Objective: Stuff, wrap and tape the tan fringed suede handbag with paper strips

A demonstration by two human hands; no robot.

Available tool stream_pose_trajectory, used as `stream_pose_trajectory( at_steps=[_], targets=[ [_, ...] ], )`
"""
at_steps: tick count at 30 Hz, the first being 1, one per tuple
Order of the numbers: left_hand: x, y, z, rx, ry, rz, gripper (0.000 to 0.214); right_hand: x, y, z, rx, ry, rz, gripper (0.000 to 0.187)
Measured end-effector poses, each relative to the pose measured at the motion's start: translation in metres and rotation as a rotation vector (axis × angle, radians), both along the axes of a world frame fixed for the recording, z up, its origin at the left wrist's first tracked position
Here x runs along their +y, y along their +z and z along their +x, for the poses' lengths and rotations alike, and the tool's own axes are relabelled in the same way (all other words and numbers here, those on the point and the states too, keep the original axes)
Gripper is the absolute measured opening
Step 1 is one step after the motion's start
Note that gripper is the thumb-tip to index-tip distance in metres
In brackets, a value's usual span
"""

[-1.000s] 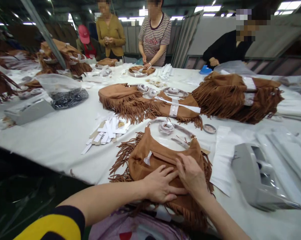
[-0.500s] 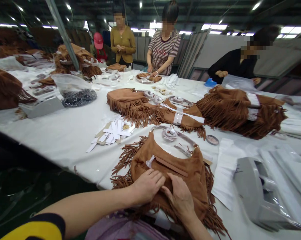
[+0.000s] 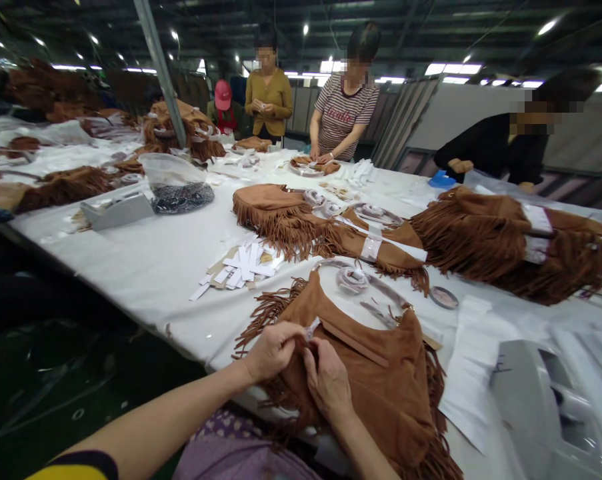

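Note:
A brown suede fringed handbag [image 3: 371, 387] lies on the table in front of me, its wrapped strap curling above it. A small piece of white wrapping [image 3: 312, 327] sticks up at the left end of the strip across its front. My left hand [image 3: 275, 351] is closed in a pinch on the bag's suede just beside that wrapping. Close against it, my right hand [image 3: 329, 379] has thumb and fingers bent together on the same spot. The exact bit between the fingertips is partly hidden.
White and tan paper strips [image 3: 238, 267] lie in a pile beyond the bag. More fringed bags [image 3: 271, 213] sit behind, with a bigger stack [image 3: 481, 240] on the right. A grey tape dispenser [image 3: 525, 400] stands at right, beside a tape roll [image 3: 443, 297]. Several people work across the table.
Both hands have moved up and left over the bag, from lying flat on its front to pinching beside the white wrapping. The view has shifted left.

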State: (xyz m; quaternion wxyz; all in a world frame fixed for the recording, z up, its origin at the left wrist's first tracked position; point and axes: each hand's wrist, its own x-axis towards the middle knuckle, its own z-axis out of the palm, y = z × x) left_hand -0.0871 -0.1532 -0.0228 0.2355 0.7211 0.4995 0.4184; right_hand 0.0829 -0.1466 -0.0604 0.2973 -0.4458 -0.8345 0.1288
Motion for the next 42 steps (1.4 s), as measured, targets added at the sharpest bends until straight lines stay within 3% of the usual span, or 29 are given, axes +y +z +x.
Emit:
stream_pose_trajectory(
  at_steps=[2, 3, 5, 8, 12, 15, 19, 22, 27, 30, 35, 38, 42],
  targets=[
    [0.013, 0.012, -0.016, 0.001, 0.290, -0.047, 0.018, -0.001, 0.001, 0.000, -0.110, 0.048, 0.024, 0.032],
    [0.019, 0.014, -0.024, 0.028, 0.335, -0.107, 0.020, -0.001, 0.002, 0.000, -0.169, 0.065, 0.038, 0.035],
    [0.031, 0.011, -0.036, 0.065, 0.217, -0.264, 0.025, -0.001, 0.003, -0.001, -0.248, 0.076, 0.058, 0.038],
    [0.040, -0.007, -0.043, 0.012, -0.001, -0.410, 0.019, 0.000, 0.002, 0.000, -0.235, 0.076, 0.071, 0.038],
    [0.045, -0.032, -0.040, -0.123, -0.021, -0.465, 0.020, 0.002, -0.001, 0.003, -0.148, 0.085, 0.045, 0.038],
    [0.053, -0.037, -0.043, -0.194, 0.003, -0.521, 0.024, 0.003, -0.001, 0.004, -0.103, 0.084, 0.039, 0.038],
    [0.063, -0.020, -0.060, -0.201, 0.149, -0.496, 0.027, 0.003, 0.000, 0.004, -0.071, 0.112, 0.064, 0.037],
    [0.055, 0.001, -0.066, -0.168, 0.267, -0.446, 0.031, 0.003, -0.001, 0.004, -0.048, 0.146, 0.089, 0.036],
    [0.028, 0.023, -0.039, 0.030, 0.062, -0.682, 0.040, 0.003, -0.003, 0.005, -0.034, 0.168, 0.103, 0.037],
    [0.031, 0.030, -0.023, 0.206, 0.014, -0.754, 0.037, 0.002, -0.002, 0.005, -0.047, 0.165, 0.093, 0.037],
    [0.051, 0.034, -0.014, 0.328, 0.009, -0.741, 0.022, 0.002, -0.002, 0.004, -0.066, 0.151, 0.109, 0.037],
    [0.054, 0.029, -0.008, 0.388, 0.100, -0.667, 0.015, 0.002, -0.002, 0.004, -0.044, 0.146, 0.124, 0.036],
    [0.053, 0.015, 0.000, 0.429, 0.243, -0.524, 0.022, 0.001, -0.003, 0.004, -0.040, 0.152, 0.132, 0.036]
  ],
)
